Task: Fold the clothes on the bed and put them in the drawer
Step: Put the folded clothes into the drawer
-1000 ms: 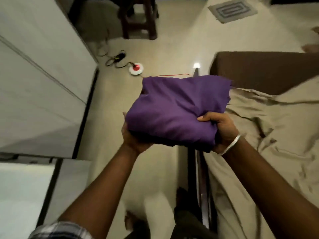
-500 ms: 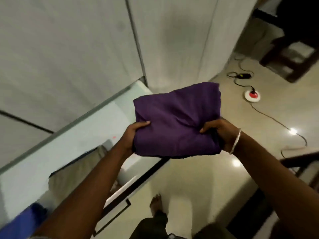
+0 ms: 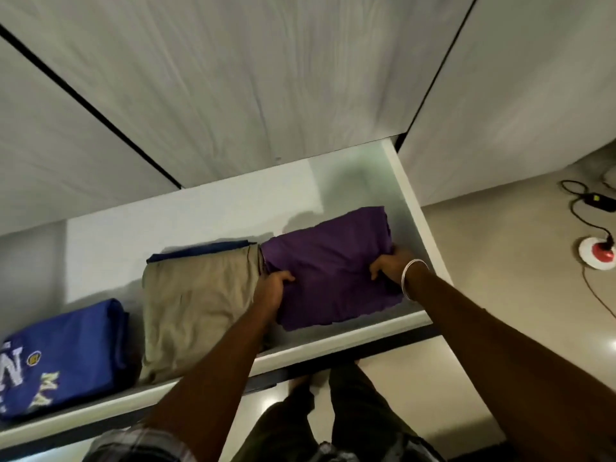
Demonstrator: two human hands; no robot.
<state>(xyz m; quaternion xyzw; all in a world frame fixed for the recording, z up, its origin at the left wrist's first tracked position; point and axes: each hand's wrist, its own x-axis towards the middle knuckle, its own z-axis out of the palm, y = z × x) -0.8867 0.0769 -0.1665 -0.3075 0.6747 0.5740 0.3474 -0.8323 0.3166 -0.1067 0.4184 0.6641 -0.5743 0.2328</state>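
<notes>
White open drawer (image 3: 413, 208): folded purple garment (image 3: 330, 271) at right end, beside folded beige garment (image 3: 196, 305). Left hand (image 3: 271, 290) and right hand (image 3: 391, 266) grip purple edges.

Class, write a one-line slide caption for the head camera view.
Both hands, left hand and right hand, grip the folded purple garment in the open drawer beside folded khaki trousers.

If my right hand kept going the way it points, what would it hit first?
The right hand, gripping the purple cloth, points toward the drawer's back, with bare drawer floor ahead; likely the cupboard front above, though depth is unclear.
</notes>
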